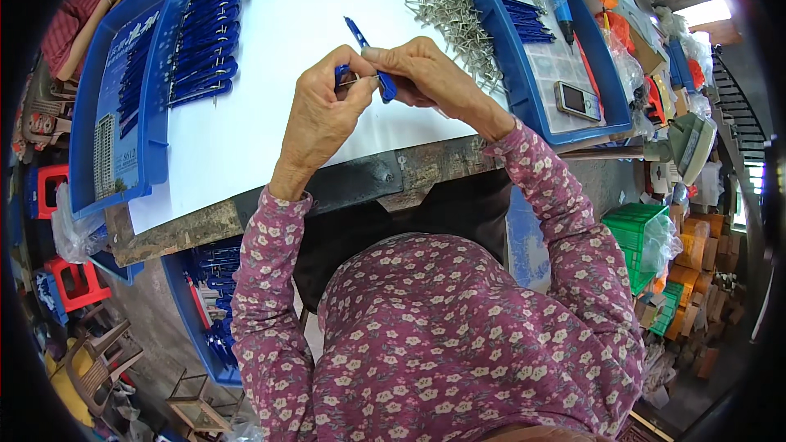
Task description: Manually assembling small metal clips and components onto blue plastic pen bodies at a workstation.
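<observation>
Up over the counter point(446, 165), a blue handle point(387, 90) was pinched by the right hand point(430, 74)! By the left hand point(323, 106), seemingly, a thin metal pin point(350, 82) was gripped.

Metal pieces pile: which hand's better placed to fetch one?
Probably the right hand: it's nearer the pile of metal pieces, with the left hand farther off. Both hands are holding blue parts, though.

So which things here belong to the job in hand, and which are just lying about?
Seemingly in use:
blue piece between left hand and right hand
lined-up pieces
metal pins

Apparently lying about:
grey device
green crate
red stool
</observation>
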A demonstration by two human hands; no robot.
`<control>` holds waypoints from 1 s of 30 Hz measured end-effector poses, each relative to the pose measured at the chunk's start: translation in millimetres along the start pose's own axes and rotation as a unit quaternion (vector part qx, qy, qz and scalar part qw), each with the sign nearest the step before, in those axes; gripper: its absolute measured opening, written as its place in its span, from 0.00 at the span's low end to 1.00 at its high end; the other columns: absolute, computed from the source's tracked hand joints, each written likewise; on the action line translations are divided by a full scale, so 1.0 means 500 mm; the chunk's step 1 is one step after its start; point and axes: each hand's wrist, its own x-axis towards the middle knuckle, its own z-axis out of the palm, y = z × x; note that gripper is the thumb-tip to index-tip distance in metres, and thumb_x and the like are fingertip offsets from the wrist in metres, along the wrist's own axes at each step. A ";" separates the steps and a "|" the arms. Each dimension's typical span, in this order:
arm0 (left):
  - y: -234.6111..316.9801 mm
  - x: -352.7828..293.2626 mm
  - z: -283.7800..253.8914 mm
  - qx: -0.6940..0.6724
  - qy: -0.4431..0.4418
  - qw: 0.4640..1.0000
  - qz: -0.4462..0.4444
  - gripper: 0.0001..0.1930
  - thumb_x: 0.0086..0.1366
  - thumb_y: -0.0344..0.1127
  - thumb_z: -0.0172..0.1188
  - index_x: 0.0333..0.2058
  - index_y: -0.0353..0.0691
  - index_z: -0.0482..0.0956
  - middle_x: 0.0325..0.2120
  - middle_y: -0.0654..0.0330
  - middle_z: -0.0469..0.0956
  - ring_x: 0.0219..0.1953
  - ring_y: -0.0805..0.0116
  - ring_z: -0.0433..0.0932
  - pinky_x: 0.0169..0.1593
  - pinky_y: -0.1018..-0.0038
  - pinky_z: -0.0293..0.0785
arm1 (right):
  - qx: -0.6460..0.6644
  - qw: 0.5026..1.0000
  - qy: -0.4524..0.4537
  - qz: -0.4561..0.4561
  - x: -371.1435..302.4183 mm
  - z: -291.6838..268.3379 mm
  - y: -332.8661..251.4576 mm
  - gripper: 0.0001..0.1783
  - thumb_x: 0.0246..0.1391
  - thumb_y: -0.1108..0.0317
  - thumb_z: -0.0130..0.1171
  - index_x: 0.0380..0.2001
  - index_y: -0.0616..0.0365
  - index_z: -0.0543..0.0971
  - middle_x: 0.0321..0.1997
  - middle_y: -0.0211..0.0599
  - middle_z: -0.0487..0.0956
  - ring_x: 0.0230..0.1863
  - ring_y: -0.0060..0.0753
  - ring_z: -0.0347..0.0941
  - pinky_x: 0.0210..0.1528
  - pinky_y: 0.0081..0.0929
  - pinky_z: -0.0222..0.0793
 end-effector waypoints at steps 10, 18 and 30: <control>0.023 0.003 -0.034 -0.066 -0.017 0.997 -0.043 0.04 0.56 0.32 0.56 0.28 0.38 0.72 0.17 0.71 0.67 0.20 0.85 0.60 0.23 0.87 0.55 | -0.143 0.965 0.051 -0.214 0.015 -0.012 0.003 0.13 0.52 0.67 0.47 0.37 0.60 0.76 0.15 0.25 0.67 0.20 0.15 0.62 0.23 0.13 0.57; -0.008 0.013 -0.059 -0.101 0.011 0.995 -0.023 0.05 0.56 0.32 0.56 0.30 0.39 0.73 0.16 0.72 0.67 0.20 0.85 0.60 0.24 0.87 0.55 | 0.003 0.982 -0.180 -0.058 -0.015 -0.018 -0.024 0.18 0.53 0.59 0.53 0.34 0.66 0.77 0.11 0.24 0.66 0.09 0.11 0.55 0.09 0.11 0.45; 0.013 0.020 -0.057 -0.096 0.008 0.995 -0.038 0.04 0.54 0.32 0.57 0.29 0.39 0.75 0.16 0.72 0.68 0.21 0.85 0.63 0.26 0.88 0.59 | 0.036 0.956 -0.275 -0.096 -0.010 -0.028 -0.011 0.27 0.58 0.49 0.42 0.40 0.66 0.75 0.09 0.27 0.67 0.06 0.11 0.53 0.07 0.10 0.43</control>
